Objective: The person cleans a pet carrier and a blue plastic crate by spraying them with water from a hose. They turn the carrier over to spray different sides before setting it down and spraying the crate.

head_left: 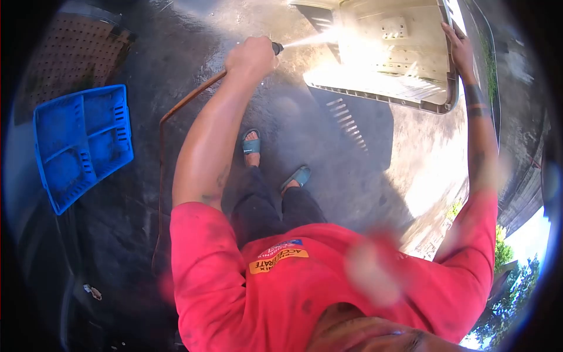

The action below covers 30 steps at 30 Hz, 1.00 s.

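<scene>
My left hand [251, 57] is closed around a black spray nozzle [277, 48] on a thin orange-brown hose [193, 92]. A white jet of water leaves the nozzle and strikes the inside of a large, pale plastic crate [419, 56]. The crate is tilted with its open side toward me, and its slotted rim is brown with dirt. My right hand [462, 53] grips the crate's right edge, fingers over the rim. Glare and spray hide part of the crate's inner wall.
A blue plastic basket with compartments [85, 144] lies on the wet, dark floor [205, 35] at the left. Behind it is a brown perforated panel or crate [79, 50]. The hose trails down beside my left arm. My sandalled feet [251, 144] stand mid-view.
</scene>
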Each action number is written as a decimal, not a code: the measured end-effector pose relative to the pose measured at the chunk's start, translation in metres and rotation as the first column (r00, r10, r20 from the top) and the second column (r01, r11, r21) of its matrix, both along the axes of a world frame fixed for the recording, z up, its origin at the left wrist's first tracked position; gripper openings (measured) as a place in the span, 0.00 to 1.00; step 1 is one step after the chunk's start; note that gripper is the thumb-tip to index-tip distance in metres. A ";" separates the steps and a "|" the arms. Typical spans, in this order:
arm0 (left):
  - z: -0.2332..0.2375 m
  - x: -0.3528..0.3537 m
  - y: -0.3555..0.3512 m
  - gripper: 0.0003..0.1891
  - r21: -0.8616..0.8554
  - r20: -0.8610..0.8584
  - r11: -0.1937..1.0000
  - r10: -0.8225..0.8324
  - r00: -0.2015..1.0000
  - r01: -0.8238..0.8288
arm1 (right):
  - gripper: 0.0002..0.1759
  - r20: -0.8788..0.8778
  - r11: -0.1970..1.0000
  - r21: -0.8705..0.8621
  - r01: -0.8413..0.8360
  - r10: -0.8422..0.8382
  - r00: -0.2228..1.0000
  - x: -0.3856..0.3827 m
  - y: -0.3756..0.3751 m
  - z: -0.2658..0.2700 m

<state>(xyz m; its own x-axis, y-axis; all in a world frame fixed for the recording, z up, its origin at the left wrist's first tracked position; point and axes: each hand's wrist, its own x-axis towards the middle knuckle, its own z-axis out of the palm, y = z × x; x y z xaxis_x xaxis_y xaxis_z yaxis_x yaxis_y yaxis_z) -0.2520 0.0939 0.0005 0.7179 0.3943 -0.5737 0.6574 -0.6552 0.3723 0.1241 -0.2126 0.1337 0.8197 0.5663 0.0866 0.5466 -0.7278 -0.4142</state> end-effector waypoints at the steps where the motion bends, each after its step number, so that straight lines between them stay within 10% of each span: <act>1: 0.002 0.001 0.000 0.16 0.015 0.043 0.999 0.030 0.999 -0.031 | 0.36 0.011 1.000 -0.003 -0.009 0.009 1.000 0.007 -0.005 0.000; 15: 0.050 -0.014 0.002 0.21 -0.014 0.390 0.980 0.186 0.902 -0.196 | 0.34 0.151 1.000 0.022 0.004 -0.007 0.988 0.006 0.001 0.012; 26: 0.047 -0.084 0.019 0.21 -0.130 0.247 0.962 0.266 0.932 -0.240 | 0.38 0.251 0.967 -0.223 0.122 -0.063 0.966 0.011 -0.004 0.016; 30: 0.050 -0.100 0.015 0.21 -0.175 0.229 0.943 0.317 0.920 -0.282 | 0.30 0.183 0.988 -0.115 -0.103 0.123 0.975 0.020 -0.011 -0.002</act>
